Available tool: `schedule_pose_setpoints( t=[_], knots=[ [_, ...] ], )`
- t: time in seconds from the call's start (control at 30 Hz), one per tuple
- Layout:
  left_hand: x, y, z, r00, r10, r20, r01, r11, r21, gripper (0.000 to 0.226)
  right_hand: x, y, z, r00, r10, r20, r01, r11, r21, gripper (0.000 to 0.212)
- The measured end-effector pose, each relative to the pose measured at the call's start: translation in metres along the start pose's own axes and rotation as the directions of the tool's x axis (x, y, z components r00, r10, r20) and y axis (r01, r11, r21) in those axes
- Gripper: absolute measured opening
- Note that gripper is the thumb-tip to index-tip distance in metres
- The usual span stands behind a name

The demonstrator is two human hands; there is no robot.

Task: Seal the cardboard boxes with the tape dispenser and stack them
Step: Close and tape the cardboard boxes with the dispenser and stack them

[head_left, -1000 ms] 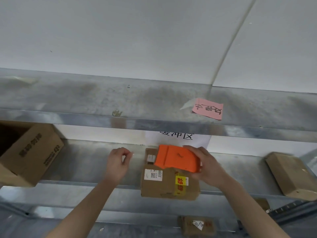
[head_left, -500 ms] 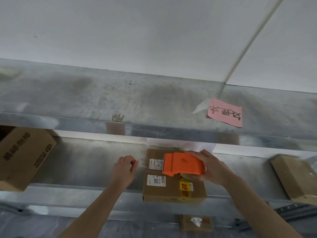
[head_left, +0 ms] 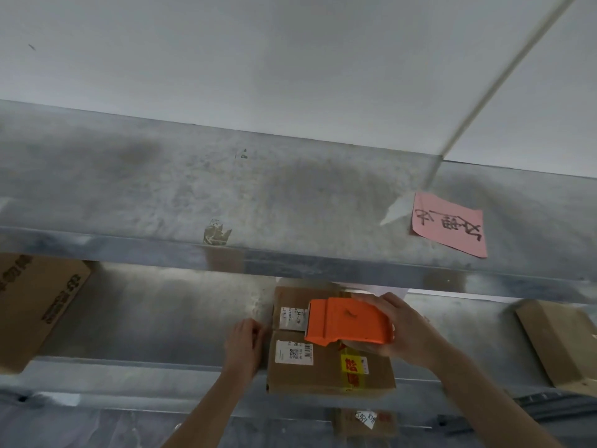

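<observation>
Overhead, handwritten pink note (head_left: pixel 448 224)

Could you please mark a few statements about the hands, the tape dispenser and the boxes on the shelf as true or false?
1. The right hand holds the orange tape dispenser over the middle box. True.
2. The left hand grips the dispenser too. False: it rests at the box's left side, fingers curled.
3. A pink note is stuck on the upper shelf. True.
4. The middle box carries no labels. False: it shows white labels and a yellow sticker.
5. Another box lies at the right of the shelf. True.
</observation>
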State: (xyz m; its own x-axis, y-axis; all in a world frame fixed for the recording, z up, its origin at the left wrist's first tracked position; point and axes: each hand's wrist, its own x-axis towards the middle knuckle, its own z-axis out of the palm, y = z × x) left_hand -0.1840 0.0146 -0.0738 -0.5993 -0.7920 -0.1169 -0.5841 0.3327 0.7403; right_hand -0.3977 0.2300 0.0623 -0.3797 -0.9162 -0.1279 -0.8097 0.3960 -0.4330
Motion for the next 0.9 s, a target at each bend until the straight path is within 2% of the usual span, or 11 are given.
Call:
schedule_pose_setpoints(
  t=[0.1, 0.17, 0.2, 0.27, 0.33, 0.4, 0.43, 0.5, 0.53, 0.7, 0.9],
  knots=[
    [-0.006, -0.001, 0.021, 0.999, 0.027, -0.017, -0.027, 1.000, 0.017, 0.014, 0.002, 0.001, 0.004, 1.000, -0.007, 0.000, 0.007, 1.000, 0.009, 0.092],
    [-0.007, -0.004, 0.028, 1.000, 0.010, -0.013, -0.010, 1.000, -0.003, 0.020, 0.003, 0.001, 0.005, 1.000, -0.018, -0.003, 0.018, 1.000, 0.014, 0.092],
    [-0.006, -0.002, 0.021, 1.000, -0.018, -0.007, 0.018, 0.993, -0.114, 0.025, 0.003, 0.001, 0.005, 1.000, -0.024, -0.006, 0.024, 1.000, 0.019, 0.092],
    [-0.004, 0.008, -0.005, 0.996, -0.079, 0.037, 0.087, 0.909, -0.408, 0.031, 0.002, 0.002, 0.005, 0.999, -0.030, -0.015, 0.030, 0.999, 0.035, 0.092],
    [-0.004, 0.025, -0.034, 0.991, 0.025, 0.128, 0.047, 0.843, -0.536, 0.036, 0.001, 0.003, 0.005, 0.999, -0.036, -0.005, 0.037, 0.997, 0.066, 0.092],
    [-0.007, 0.039, -0.049, 0.924, 0.176, 0.340, 0.019, 0.866, -0.499, 0.065, 0.000, 0.004, 0.005, 0.999, -0.051, 0.012, 0.049, 0.995, 0.091, 0.092],
    [-0.007, 0.043, -0.049, 0.875, 0.221, 0.432, -0.026, 0.910, -0.413, 0.081, 0.001, 0.005, 0.005, 0.998, -0.055, 0.017, 0.053, 0.994, 0.099, 0.092],
    [-0.006, 0.040, -0.043, 0.826, 0.263, 0.499, -0.196, 0.963, -0.183, 0.099, 0.000, 0.007, 0.003, 0.998, -0.065, 0.025, 0.062, 0.993, 0.101, 0.092],
    [-0.005, 0.035, -0.041, 0.820, 0.269, 0.505, -0.231, 0.963, -0.138, 0.099, -0.001, 0.009, 0.002, 0.997, -0.072, 0.029, 0.069, 0.993, 0.096, 0.092],
    [-0.008, 0.041, -0.044, 0.813, 0.255, 0.523, -0.216, 0.967, -0.136, 0.094, -0.014, 0.025, -0.011, 0.994, -0.111, 0.019, 0.110, 0.993, 0.037, 0.090],
    [-0.011, 0.048, -0.045, 0.817, 0.179, 0.548, -0.140, 0.984, -0.113, 0.083, -0.053, 0.092, -0.041, 0.998, -0.059, -0.010, 0.059, 0.998, -0.034, 0.091]
  ],
)
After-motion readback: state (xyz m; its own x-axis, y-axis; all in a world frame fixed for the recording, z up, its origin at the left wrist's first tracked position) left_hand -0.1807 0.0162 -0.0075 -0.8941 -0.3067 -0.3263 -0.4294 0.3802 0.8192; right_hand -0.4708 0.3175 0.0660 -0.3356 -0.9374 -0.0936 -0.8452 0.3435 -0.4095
